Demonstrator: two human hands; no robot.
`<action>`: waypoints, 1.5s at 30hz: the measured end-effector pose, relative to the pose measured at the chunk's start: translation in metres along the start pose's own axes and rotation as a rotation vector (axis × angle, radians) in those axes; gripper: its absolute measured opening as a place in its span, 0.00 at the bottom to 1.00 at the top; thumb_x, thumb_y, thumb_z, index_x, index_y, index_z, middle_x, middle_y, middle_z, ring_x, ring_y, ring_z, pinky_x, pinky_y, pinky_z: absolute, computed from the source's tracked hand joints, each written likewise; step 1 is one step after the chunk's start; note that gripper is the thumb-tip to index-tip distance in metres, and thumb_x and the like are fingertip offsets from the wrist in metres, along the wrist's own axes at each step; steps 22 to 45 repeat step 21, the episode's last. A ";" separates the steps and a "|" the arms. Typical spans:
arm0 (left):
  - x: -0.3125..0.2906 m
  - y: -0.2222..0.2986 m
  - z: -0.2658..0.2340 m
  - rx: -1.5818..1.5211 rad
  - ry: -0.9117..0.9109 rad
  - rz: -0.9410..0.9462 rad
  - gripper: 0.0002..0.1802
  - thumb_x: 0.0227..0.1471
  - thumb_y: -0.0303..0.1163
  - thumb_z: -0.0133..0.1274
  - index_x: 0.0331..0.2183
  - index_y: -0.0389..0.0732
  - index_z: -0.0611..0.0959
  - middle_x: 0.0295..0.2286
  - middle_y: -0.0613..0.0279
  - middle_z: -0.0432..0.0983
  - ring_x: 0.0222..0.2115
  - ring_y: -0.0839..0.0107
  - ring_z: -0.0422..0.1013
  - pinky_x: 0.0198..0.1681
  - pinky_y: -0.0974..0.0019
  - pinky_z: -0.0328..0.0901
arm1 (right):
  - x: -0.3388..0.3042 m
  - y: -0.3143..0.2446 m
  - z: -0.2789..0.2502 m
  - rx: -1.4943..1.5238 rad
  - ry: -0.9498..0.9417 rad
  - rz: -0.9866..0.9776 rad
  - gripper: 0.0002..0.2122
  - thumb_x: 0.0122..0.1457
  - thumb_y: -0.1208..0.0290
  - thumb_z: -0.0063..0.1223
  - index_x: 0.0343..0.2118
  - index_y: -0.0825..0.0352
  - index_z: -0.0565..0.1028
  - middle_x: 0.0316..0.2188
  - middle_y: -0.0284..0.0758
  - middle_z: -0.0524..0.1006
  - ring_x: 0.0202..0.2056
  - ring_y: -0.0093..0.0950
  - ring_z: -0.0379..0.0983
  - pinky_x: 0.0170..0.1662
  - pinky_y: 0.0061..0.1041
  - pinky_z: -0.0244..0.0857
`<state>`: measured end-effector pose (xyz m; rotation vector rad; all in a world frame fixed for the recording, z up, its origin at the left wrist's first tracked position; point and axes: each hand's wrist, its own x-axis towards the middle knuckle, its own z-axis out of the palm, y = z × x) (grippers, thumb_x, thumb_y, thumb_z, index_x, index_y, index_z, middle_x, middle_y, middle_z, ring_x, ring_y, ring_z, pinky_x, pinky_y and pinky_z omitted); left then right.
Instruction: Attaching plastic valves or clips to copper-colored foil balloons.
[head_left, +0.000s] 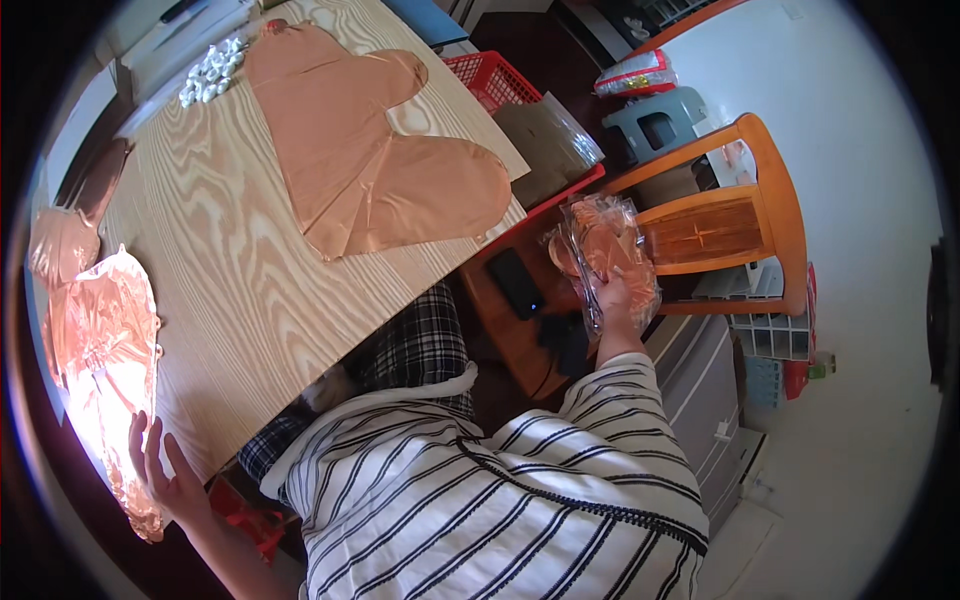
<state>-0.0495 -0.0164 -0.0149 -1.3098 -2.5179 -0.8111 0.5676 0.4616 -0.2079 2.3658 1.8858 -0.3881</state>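
My right hand (612, 296) grips a clear plastic bag (640, 285) holding folded copper-coloured foil pieces, above the seat of a wooden chair. At the left, my left hand (172, 488) has its fingers spread beside the lower part of a shiny copper foil balloon (105, 310). Whether the fingertips touch that foil I cannot tell. The balloon lies along the table's left edge and catches strong light. Across the table top (225, 250) lies another foil balloon (335, 120), flat and matt copper with rounded lobes.
A pile of small white pieces (213, 72) sits at the table's far left. A red basket (490, 80) stands beyond the right corner. The chair (775, 215) bears a black phone-like device (513, 283). Behind are a grey-green stool (655, 120) and a grey drawer cabinet (690, 390).
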 end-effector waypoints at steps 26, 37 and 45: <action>0.072 0.230 0.026 -1.721 -0.740 0.001 0.61 0.44 0.36 0.68 0.65 0.48 0.41 0.64 0.47 0.38 0.63 0.51 0.47 0.62 0.44 0.48 | -0.280 -0.274 -0.268 0.388 1.015 -1.073 0.06 0.60 0.72 0.53 0.37 0.65 0.78 0.28 0.49 0.77 0.31 0.44 0.76 0.34 0.35 0.69; 0.072 0.230 0.026 -1.721 -0.740 0.001 0.61 0.44 0.36 0.68 0.65 0.48 0.41 0.64 0.47 0.38 0.63 0.51 0.47 0.62 0.44 0.48 | -0.280 -0.274 -0.268 0.388 1.015 -1.073 0.06 0.60 0.72 0.53 0.37 0.65 0.78 0.28 0.49 0.77 0.31 0.44 0.76 0.34 0.35 0.69; 0.072 0.230 0.026 -1.721 -0.740 0.001 0.61 0.44 0.36 0.68 0.65 0.48 0.41 0.64 0.47 0.38 0.63 0.51 0.47 0.62 0.44 0.48 | -0.280 -0.274 -0.268 0.388 1.015 -1.073 0.06 0.60 0.72 0.53 0.37 0.65 0.78 0.28 0.49 0.77 0.31 0.44 0.76 0.34 0.35 0.69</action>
